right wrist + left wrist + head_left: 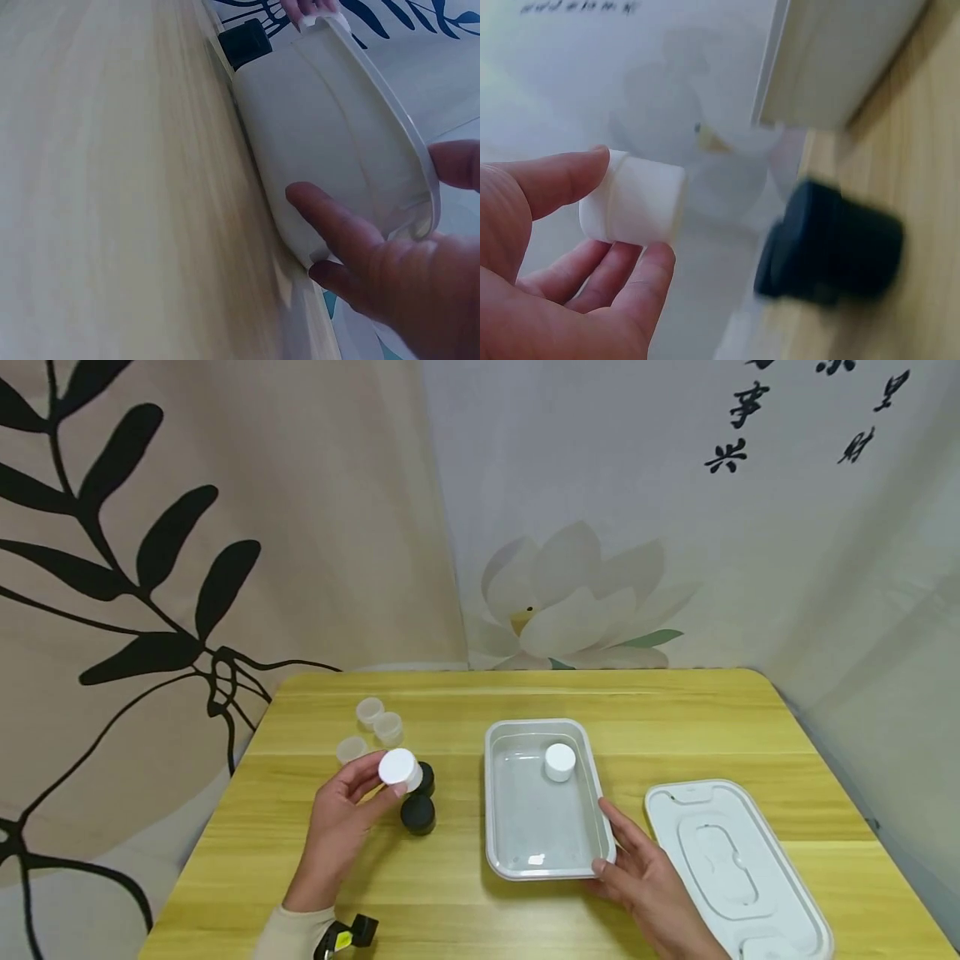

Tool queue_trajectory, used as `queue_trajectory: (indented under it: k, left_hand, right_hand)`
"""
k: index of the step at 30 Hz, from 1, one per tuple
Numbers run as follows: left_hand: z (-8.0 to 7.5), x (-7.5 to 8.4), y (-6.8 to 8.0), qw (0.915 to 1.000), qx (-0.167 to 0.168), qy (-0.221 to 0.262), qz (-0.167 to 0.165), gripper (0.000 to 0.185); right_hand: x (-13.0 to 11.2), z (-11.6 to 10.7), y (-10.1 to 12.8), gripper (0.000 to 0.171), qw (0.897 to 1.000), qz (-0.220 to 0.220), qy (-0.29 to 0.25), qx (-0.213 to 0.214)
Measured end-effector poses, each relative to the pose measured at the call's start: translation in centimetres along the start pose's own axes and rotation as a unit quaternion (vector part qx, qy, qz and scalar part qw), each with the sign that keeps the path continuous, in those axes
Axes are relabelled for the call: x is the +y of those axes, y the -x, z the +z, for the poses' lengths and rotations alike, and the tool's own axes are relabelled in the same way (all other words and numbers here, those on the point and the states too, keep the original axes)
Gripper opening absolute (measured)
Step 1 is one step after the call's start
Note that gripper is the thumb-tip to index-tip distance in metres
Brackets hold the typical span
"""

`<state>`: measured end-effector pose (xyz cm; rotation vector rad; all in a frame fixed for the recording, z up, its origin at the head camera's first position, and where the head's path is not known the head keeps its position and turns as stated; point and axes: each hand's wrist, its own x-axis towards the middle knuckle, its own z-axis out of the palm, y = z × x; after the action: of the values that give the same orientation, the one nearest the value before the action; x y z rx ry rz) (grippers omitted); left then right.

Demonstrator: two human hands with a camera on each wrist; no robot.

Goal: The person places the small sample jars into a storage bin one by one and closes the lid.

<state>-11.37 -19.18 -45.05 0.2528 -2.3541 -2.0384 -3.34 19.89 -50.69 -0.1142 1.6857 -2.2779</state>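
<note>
My left hand (347,818) pinches a small white lidded jar (400,769) between thumb and fingers, raised above the table. In the left wrist view the jar (634,199) lies tilted on its side across the fingertips. Just under it in the head view stand black lidded jars (417,815). My right hand (643,881) grips the near right corner of a pale rectangular container (492,802), thumb at the rim and fingers along the outer wall (330,135). Inside the container, toward its far right, sits another white jar (560,762).
Several small translucent jars (387,727) stand at the back left of the wooden table (712,718). A white rectangular lid (738,868) lies to the right of the container, close to my right hand. Behind the table hangs a printed curtain (360,527).
</note>
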Motion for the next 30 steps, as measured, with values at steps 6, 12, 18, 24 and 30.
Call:
queue_trajectory:
  k: [6, 12, 18, 24, 30]
  left_hand:
    - [4.3, 0.8, -0.9, 0.9966, -0.074, 0.017, 0.032, 0.05]
    - [8.3, 1.0, -1.6, 0.9907, -0.127, 0.028, 0.039, 0.051]
    - [10.7, 1.3, -1.9, 0.9854, -0.159, 0.007, 0.059, 0.05]
    - [12.6, 2.0, -2.1, 0.9799, -0.187, -0.023, 0.066, 0.05]
    - [14.4, 1.8, -2.4, 0.9746, -0.204, -0.061, 0.069, 0.048]
  right_hand:
    - [-0.1, 0.1, -0.1, 0.082, 1.0, 0.002, 0.002, 0.001]
    - [0.0, 0.1, 0.1, 0.083, 1.0, 0.007, 0.002, 0.005]
    - [-0.2, 0.2, 0.1, 0.083, 1.0, 0.008, 0.003, 0.005]
    - [-0.3, 0.3, 0.1, 0.082, 1.0, 0.005, 0.008, 0.004]
    - [-0.5, 0.5, 0.0, 0.082, 1.0, 0.015, 0.011, 0.007]
